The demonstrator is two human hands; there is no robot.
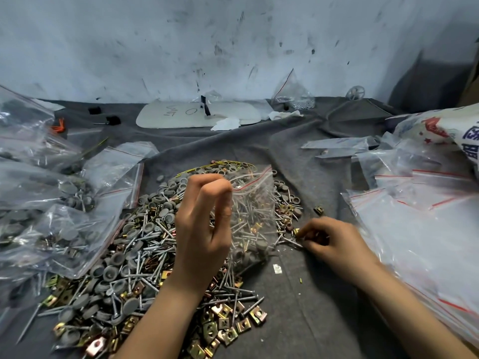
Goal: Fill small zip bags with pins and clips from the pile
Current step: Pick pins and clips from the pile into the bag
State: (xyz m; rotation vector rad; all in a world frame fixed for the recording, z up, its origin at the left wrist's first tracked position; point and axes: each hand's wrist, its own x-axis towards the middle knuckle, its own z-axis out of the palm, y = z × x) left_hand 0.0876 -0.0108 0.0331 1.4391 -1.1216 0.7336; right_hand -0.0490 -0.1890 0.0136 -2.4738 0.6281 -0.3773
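Grey-cloth surface is mostly pile: screws, grey caps, brass clips, running from centre down to 7 o'clock, so loads left. Filled bags heap up at 9 o'clock, and a stack of empty bags waits at 3. Dead centre, the current zip bag hangs over the pile, roughly half full. The left hand pinches its mouth. The right hand, at 4 o'clock from the bag, is curled round a few brass clips on the cloth.
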